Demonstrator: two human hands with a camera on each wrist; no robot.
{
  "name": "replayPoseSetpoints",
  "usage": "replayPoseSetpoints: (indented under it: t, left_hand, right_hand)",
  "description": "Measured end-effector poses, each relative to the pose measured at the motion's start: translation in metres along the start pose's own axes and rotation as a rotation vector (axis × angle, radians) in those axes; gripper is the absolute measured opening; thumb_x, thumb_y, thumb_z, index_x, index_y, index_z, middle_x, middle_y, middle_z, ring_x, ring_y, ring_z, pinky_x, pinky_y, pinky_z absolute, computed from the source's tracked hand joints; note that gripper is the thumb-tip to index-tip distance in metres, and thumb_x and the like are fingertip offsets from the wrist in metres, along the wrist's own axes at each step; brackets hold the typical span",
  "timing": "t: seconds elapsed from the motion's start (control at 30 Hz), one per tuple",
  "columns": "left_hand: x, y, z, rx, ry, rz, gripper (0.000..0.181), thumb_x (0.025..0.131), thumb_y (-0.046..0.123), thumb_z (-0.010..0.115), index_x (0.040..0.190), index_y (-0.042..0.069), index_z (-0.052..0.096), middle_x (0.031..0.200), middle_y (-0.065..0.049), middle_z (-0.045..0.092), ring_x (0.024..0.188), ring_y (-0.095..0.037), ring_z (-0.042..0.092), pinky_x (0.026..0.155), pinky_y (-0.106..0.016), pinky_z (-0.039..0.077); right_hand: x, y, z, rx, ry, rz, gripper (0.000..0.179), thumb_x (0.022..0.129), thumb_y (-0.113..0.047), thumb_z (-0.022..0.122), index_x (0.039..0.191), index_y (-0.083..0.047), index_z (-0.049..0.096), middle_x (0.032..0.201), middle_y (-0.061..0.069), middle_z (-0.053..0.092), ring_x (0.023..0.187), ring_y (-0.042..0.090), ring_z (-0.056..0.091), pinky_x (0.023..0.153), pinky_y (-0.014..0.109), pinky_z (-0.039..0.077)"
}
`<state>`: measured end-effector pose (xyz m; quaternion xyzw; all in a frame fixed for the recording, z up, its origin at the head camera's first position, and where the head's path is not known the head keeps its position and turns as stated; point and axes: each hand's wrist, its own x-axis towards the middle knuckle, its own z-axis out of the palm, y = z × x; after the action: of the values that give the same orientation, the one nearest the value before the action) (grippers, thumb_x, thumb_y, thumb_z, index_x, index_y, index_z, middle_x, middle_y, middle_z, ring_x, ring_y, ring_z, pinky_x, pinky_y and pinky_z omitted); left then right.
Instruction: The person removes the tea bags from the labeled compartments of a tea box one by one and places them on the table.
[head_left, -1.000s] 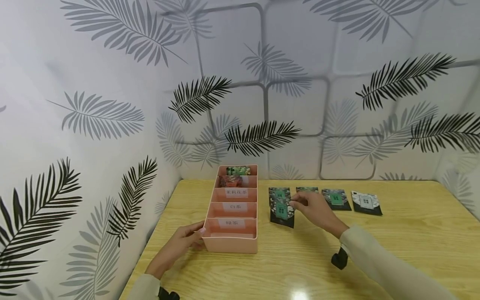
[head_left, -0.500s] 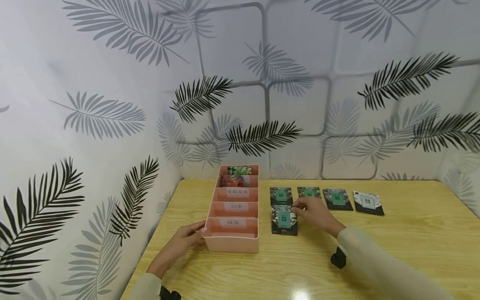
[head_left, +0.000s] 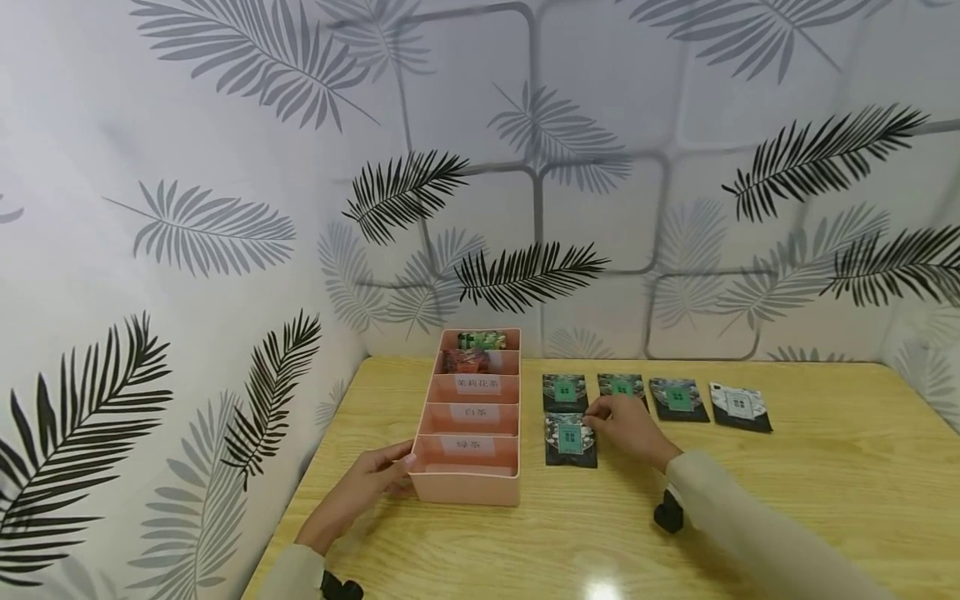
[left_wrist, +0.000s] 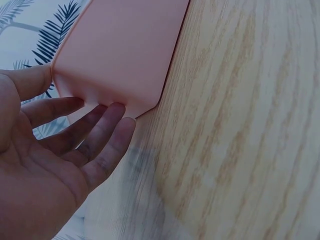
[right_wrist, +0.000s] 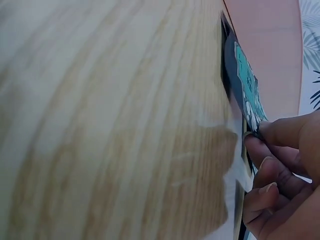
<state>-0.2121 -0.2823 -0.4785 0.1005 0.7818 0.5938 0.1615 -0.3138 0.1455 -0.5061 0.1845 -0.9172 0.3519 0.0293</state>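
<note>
Nearest my viewpoint I record two pale sleeves (head_left: pixel 750 517), each forearm angling inward over the wooden worktop (head_left: pixel 825 500). The left hand (head_left: pixel 371 479) is set at the near left corner of the pink box (head_left: pixel 465 490): thumb at the rim, fingers bent against the wall below. I judge this grip to be a steadying one, keeping the box square while the other hand works.

The right hand (head_left: pixel 626 427) reaches forward and inward, wrist low. Its grip is narrow, thumb and forefinger pinching the upper right edge of the front sachet (head_left: pixel 570 442); the remaining fingers fold in beneath. The sachet is just right of the box, printed side up. The right wrist view shows it tilted; whether its lower edge meets the worktop I cannot tell. An edge hold, in my assessment, leaves the printed face readable.

Farther in, white labels (head_left: pixel 477 385) mark three box dividers, presumably to sort by kind. Red packets (head_left: pixel 467 361) occupy the second compartment from the back, green packets (head_left: pixel 482 340) the rearmost. Beyond the front sachet, four more sachets (head_left: pixel 678 398) lie in a row towards the leaf-patterned wall covering (head_left: pixel 375 275).
</note>
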Motion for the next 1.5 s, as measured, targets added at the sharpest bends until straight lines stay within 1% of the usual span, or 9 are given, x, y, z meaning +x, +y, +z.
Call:
replayPoseSetpoints:
  t: [0.37, 0.63, 0.73, 0.9, 1.03, 1.13, 1.27, 1.37, 1.5]
  left_hand:
    - [-0.001, 0.001, 0.001, 0.004, 0.008, -0.002, 0.06, 0.098, 0.042, 0.05, 0.148, 0.011, 0.037, 0.142, -0.014, 0.046, 0.113, -0.024, 0.058, 0.091, -0.045, 0.05]
    - [-0.001, 0.0, 0.0, -0.003, 0.007, -0.008, 0.061, 0.098, 0.042, 0.05, 0.148, 0.01, 0.036, 0.142, -0.016, 0.045, 0.106, -0.026, 0.062, 0.09, -0.046, 0.05]
    - [-0.001, 0.0, 0.0, -0.004, 0.004, -0.003, 0.059, 0.099, 0.04, 0.05, 0.148, 0.011, 0.036, 0.142, -0.016, 0.045, 0.106, -0.026, 0.062, 0.09, -0.047, 0.049]
    - [0.0, 0.0, 0.0, -0.003, 0.006, 0.005, 0.058, 0.099, 0.04, 0.049, 0.148, 0.011, 0.036, 0.143, -0.016, 0.045, 0.108, -0.025, 0.061, 0.09, -0.047, 0.05]
    - [0.001, 0.0, 0.0, -0.011, -0.001, 0.006, 0.059, 0.099, 0.041, 0.049, 0.148, 0.011, 0.037, 0.141, -0.016, 0.047, 0.105, -0.026, 0.062, 0.09, -0.048, 0.049]
    - [0.0, -0.001, 0.0, -0.014, -0.002, 0.005, 0.059, 0.099, 0.042, 0.049, 0.148, 0.011, 0.037, 0.14, -0.016, 0.048, 0.103, -0.027, 0.063, 0.09, -0.048, 0.049]
    - [0.0, -0.002, -0.001, -0.009, 0.001, 0.007, 0.059, 0.099, 0.04, 0.049, 0.148, 0.01, 0.036, 0.141, -0.016, 0.047, 0.107, -0.026, 0.061, 0.09, -0.047, 0.05]
    - [0.0, -0.002, -0.001, -0.012, -0.003, 0.008, 0.058, 0.099, 0.04, 0.049, 0.148, 0.011, 0.036, 0.142, -0.015, 0.046, 0.11, -0.025, 0.06, 0.091, -0.046, 0.05]
    - [0.0, -0.003, -0.001, -0.014, -0.011, 0.012, 0.058, 0.099, 0.041, 0.049, 0.148, 0.012, 0.037, 0.14, -0.015, 0.048, 0.107, -0.025, 0.061, 0.091, -0.046, 0.049]
  right_hand:
    - [0.001, 0.001, -0.001, 0.0, -0.009, 0.016, 0.007, 0.09, -0.016, 0.068, 0.093, -0.011, 0.072, 0.078, -0.003, 0.066, 0.064, 0.009, 0.057, 0.055, 0.03, 0.047]
    - [0.002, 0.004, -0.003, 0.011, -0.02, 0.047, 0.013, 0.093, -0.018, 0.065, 0.102, -0.01, 0.069, 0.08, -0.003, 0.066, 0.063, 0.011, 0.057, 0.054, 0.03, 0.046]
    - [0.004, 0.005, -0.007, 0.018, -0.006, 0.059, 0.016, 0.093, -0.02, 0.064, 0.103, -0.009, 0.069, 0.082, -0.003, 0.067, 0.066, 0.011, 0.058, 0.057, 0.03, 0.048]
    - [0.006, 0.005, -0.015, -0.004, 0.025, 0.02, 0.016, 0.094, -0.021, 0.063, 0.102, -0.009, 0.07, 0.085, -0.002, 0.068, 0.072, 0.01, 0.06, 0.063, 0.032, 0.05]
    - [0.006, 0.002, -0.024, -0.025, 0.062, 0.003, 0.02, 0.093, -0.025, 0.064, 0.104, -0.009, 0.07, 0.086, -0.001, 0.067, 0.073, 0.012, 0.06, 0.06, 0.032, 0.049]
    - [0.008, -0.002, -0.031, -0.01, 0.083, -0.011, 0.021, 0.093, -0.024, 0.065, 0.105, -0.008, 0.069, 0.088, 0.001, 0.067, 0.074, 0.016, 0.06, 0.059, 0.033, 0.049]
    - [0.012, -0.004, -0.034, 0.011, 0.089, -0.013, 0.019, 0.093, -0.025, 0.064, 0.105, -0.01, 0.068, 0.09, 0.001, 0.067, 0.077, 0.018, 0.061, 0.06, 0.032, 0.049]
    - [0.016, -0.007, -0.036, 0.002, 0.098, -0.005, 0.021, 0.094, -0.029, 0.063, 0.105, -0.012, 0.068, 0.091, 0.0, 0.066, 0.074, 0.016, 0.06, 0.059, 0.031, 0.048]
    - [0.02, -0.014, -0.039, 0.012, 0.103, -0.005, 0.026, 0.094, -0.034, 0.062, 0.106, -0.013, 0.068, 0.092, 0.001, 0.066, 0.073, 0.017, 0.06, 0.058, 0.032, 0.047]
